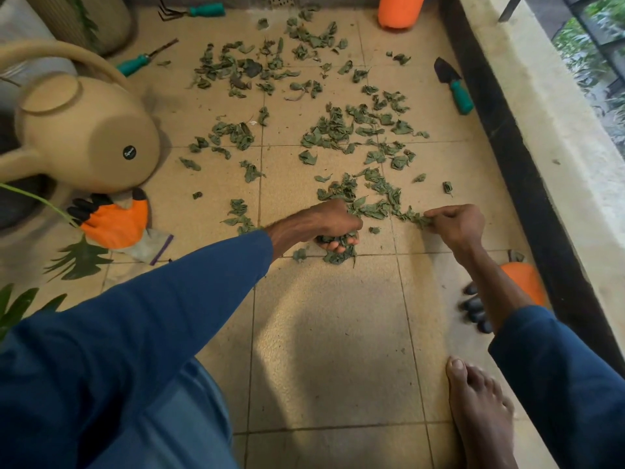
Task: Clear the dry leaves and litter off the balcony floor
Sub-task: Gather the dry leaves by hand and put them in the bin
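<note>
On the balcony floor (pixel 338 333): dry leaves (pixel 334 126), grey-green and curled, strewn over beige tiles from the centre toward 12 o'clock, thickest between 12 and 1 o'clock.
Left hand (pixel 324 225): at the centre, knuckles up, fingers curled under around a bunch of the leaves; a few lie on the tile just beneath it.
Right hand (pixel 460 225): at 3 o'clock of the left hand and near it, thumb and fingers pinching the end of a strip of leaves that runs between the two hands.
Sleeves (pixel 135 333): dark blue; the left reaches the wrist, the right stops partway up the forearm.
Watering can (pixel 88 133): at 10 o'clock, beige, tipped so its base faces the camera, with a round black sticker on the base.
Left glove (pixel 115 221): at 9 o'clock, orange with black fingertips, flat on the floor just below the can.
Right glove (pixel 521 282): at 4 o'clock, orange with black fingertips, partly hidden behind the right forearm.
Trowel (pixel 453 86): at 2 o'clock, teal handle, dark blade, beside the dark foot of the parapet.
Hand rake (pixel 192 10): at 11 o'clock, teal handle, near the top edge.
Teal-handled tool (pixel 142 60): at 10 to 11 o'clock; its working end is too blurred to name.
Orange container (pixel 400 10): at 12 to 1 o'clock, cut off by the top edge.
Bare foot (pixel 480 411): at 5 o'clock, flat on the tiles.
Parapet (pixel 541 130): along the right side, pale top, dark inner face.
</note>
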A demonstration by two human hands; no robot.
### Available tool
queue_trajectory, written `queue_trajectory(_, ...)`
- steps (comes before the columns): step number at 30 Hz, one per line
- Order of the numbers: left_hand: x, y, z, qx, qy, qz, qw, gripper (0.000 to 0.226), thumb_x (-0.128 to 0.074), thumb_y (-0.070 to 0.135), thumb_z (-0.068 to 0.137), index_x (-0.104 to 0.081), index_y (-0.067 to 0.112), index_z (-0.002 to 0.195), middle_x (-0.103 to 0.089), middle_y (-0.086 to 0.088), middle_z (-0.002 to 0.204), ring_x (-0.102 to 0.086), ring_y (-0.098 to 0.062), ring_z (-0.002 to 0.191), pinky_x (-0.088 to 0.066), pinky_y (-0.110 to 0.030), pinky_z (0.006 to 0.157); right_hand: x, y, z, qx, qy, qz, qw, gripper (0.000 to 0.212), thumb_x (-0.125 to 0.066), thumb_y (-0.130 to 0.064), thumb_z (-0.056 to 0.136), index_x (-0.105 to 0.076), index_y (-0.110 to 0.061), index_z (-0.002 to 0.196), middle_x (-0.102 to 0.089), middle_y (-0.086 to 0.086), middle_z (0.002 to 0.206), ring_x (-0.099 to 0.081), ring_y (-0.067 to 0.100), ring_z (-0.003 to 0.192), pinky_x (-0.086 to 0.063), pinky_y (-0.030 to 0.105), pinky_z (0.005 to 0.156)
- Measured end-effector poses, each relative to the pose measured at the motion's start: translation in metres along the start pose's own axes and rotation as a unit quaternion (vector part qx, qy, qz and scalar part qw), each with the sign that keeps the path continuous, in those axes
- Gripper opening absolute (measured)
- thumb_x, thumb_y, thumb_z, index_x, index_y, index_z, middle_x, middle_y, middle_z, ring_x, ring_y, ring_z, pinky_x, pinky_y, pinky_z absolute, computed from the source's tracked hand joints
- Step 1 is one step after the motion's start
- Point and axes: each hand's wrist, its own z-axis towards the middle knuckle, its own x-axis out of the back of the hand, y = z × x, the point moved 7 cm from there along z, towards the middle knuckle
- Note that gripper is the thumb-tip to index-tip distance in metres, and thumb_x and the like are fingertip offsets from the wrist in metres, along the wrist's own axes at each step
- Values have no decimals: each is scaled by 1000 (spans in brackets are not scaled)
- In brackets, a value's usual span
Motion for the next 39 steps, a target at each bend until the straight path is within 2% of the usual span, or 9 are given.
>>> queue_trajectory(5, 1, -1, 2, 2, 1, 2, 1000, 24, -52, 17, 100, -68, 3, 89, -64, 4, 54, -57, -13, 45, -42, -19, 38, 2, 16, -4, -52, -56, 86, 993, 10, -79, -16, 86, -80, -7, 89, -78, 8, 85, -76, 24, 84, -62, 40, 85)
queue_trajectory(11, 0, -5, 4, 6, -2, 8, 1000, 25, -51, 17, 101, -69, 3, 92, -62, 3, 55, -57, -12, 44, -41, -18, 37, 3, 13, 0, 14, -74, 55, 996, 20, -86, -4, 76, -77, -3, 94, -77, 13, 88, -76, 30, 82, -62, 45, 82)
queue_trajectory(14, 1, -6, 6, 8, 1, 6, 1000, 26, -51, 18, 101, -69, 3, 90, -63, 3, 56, -57, -12, 44, -41, -18, 37, -7, -5, 8, 72, -84, -63, 992, 45, -90, -12, 73, -73, -12, 114, -73, 5, 104, -73, 24, 85, -57, 31, 71)
queue_trajectory(16, 1, -7, 8, 9, 2, 5, 1000, 26, -52, 18, 101, -69, 3, 90, -63, 3, 56, -57, -12, 44, -41, -18, 37, -20, -15, 10, 117, -105, -171, 973, 54, -89, -15, 75, -70, -15, 125, -69, 6, 115, -69, 25, 98, -49, 27, 79)
queue_trajectory(19, 0, -7, 11, 11, -3, 5, 1000, 25, -51, 18, 100, -69, 4, 90, -64, 2, 58, -58, -13, 45, -42, -18, 38, -40, -19, 7, 170, -136, -272, 937, 42, -80, -8, 84, -71, -11, 124, -70, 11, 123, -63, 27, 113, -40, 23, 89)
queue_trajectory(22, 0, -5, 14, 11, -2, 11, 1000, 25, -53, 20, 99, -70, 5, 89, -65, -4, 69, -59, -15, 48, -43, -19, 40, -43, -17, -2, 206, -129, -291, 925, 21, -72, -3, 89, -77, -5, 110, -75, 11, 111, -66, 22, 102, -39, 19, 84)
queue_trajectory(29, 0, -6, 16, 10, -2, -2, 1000, 24, -53, 21, 99, -69, 6, 88, -67, -8, 78, -58, -15, 50, -43, -21, 43, -13, 1, -26, 188, -69, -248, 948, 16, -72, -7, 89, -80, -12, 102, -78, 6, 100, -71, 19, 81, -58, 34, 76)
queue_trajectory(34, -3, -10, 15, 35, -4, -129, 991, 28, -55, 26, 105, -67, 7, 89, -62, -3, 70, -56, -12, 49, -42, -18, 37, 2, -49, -59, 236, -67, -124, 961, 16, -81, -16, 85, -81, -17, 101, -78, -4, 95, -70, 3, 74, -48, 8, 64)
queue_trajectory(39, -5, -5, 7, 57, -46, -254, 964, 37, -46, 32, 109, -66, 7, 92, -60, -1, 66, -56, -11, 49, -42, -15, 36, -6, -125, -103, 334, -60, -76, 938, 19, -84, -21, 80, -82, -20, 99, -75, -11, 95, -63, -15, 73, -45, 3, 64)
